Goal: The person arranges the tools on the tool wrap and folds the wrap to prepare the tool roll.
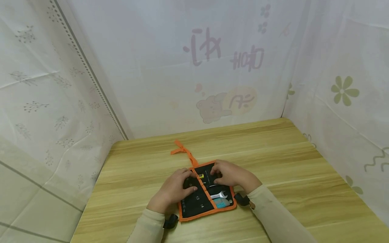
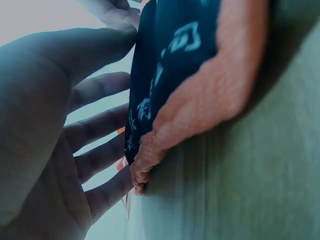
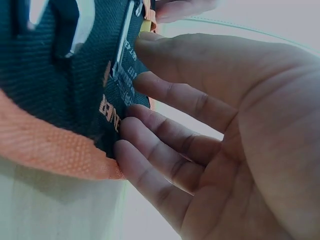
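A black tool pouch [image 1: 194, 206] with orange edging lies spread on the wooden table, printed with numbers such as 13 and 14. My left hand [image 1: 174, 187] rests on its left part, fingers loosely bent and thumb apart. On the right part, my right hand [image 1: 232, 173] touches the cloth with relaxed fingertips, beside a thin metal shaft [image 3: 123, 40]. An open-end wrench [image 1: 221, 195] and a teal-and-grey handle [image 1: 221, 203] stick out of the pockets nearer me. Between the hands a small yellow piece [image 1: 201, 176] shows at the pocket edge.
Orange tie straps [image 1: 183, 148] run from the pouch's far edge across the wooden table [image 1: 261, 145]. White printed curtains [image 1: 158, 67] hang behind the table and at both sides. Each wrist carries a black camera mount, the left one [image 1: 171, 221] close to the pouch's corner.
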{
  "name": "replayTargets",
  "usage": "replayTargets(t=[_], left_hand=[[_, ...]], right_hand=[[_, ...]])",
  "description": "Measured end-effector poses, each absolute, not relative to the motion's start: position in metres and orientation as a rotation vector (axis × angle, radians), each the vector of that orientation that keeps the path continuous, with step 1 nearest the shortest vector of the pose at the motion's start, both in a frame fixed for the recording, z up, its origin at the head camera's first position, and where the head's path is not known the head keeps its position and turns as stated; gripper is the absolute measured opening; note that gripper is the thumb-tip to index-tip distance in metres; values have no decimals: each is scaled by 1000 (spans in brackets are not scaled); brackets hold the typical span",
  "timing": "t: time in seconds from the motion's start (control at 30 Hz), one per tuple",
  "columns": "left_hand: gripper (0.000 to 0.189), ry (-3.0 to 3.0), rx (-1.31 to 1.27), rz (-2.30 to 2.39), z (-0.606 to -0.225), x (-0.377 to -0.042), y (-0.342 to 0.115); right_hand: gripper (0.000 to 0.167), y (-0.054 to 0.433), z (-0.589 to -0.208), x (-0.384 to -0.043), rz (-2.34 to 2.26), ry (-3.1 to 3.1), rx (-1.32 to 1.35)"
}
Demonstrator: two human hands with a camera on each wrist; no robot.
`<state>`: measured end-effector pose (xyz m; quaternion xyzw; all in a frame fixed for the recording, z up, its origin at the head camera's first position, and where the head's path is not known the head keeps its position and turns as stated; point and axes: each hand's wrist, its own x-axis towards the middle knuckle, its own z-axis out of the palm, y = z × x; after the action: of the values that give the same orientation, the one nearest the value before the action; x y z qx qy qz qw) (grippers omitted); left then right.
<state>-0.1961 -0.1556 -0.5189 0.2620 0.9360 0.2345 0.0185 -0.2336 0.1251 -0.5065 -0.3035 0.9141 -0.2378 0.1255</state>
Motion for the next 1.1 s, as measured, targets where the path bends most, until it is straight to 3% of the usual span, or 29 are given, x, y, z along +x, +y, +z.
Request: replayTargets(t=[0.3,0.77,1.1], left_hand=[[58,2850,791,721,-520,-201,-162],[89,2737,760,700,-522,-209,-171],[87,2764,787,688,-523,-212,-172]], right_hand=[[26,127,-508,-236,-672,2676,-919],[41,128,-511,-238,-658,2650,-876],[48,128,-512,-237,-602,2680,-897]])
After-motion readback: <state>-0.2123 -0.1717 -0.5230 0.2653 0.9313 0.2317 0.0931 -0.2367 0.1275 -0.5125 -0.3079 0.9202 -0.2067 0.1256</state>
